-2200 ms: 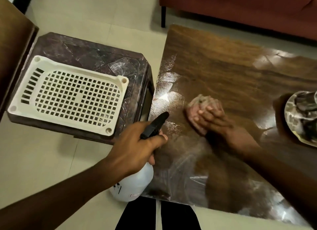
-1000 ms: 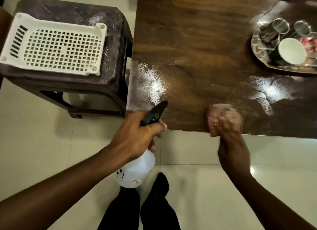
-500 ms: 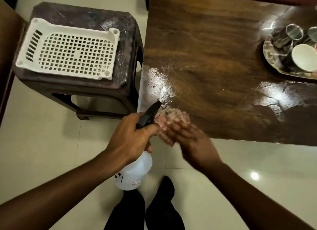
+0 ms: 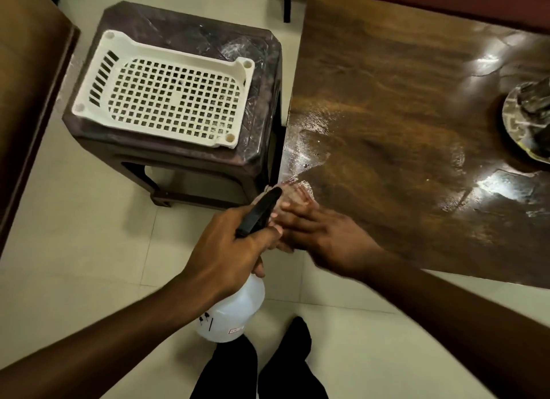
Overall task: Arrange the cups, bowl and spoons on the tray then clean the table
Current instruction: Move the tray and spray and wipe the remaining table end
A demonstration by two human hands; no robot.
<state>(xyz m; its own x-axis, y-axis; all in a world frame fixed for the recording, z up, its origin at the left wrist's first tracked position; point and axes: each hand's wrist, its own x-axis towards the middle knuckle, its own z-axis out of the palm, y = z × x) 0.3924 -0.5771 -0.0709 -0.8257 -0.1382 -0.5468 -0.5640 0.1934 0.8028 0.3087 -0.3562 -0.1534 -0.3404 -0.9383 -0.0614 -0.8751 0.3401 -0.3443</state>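
— What could not be made out?

— The round silver metal tray (image 4: 512, 121) was cut off by the right edge, its dark contents blurred beyond naming. The pinkish cleaning cloth (image 4: 293, 193) lay mostly hidden under the right hand (image 4: 323, 237), itself smeared.

— And the bottle?

— The left hand (image 4: 224, 255) covered the white plastic spray bottle's (image 4: 232, 312) neck; its label was too small to read.

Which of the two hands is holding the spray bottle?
The left hand grips the spray bottle by its black trigger head, beside the table. The right hand presses a cloth on the table corner.
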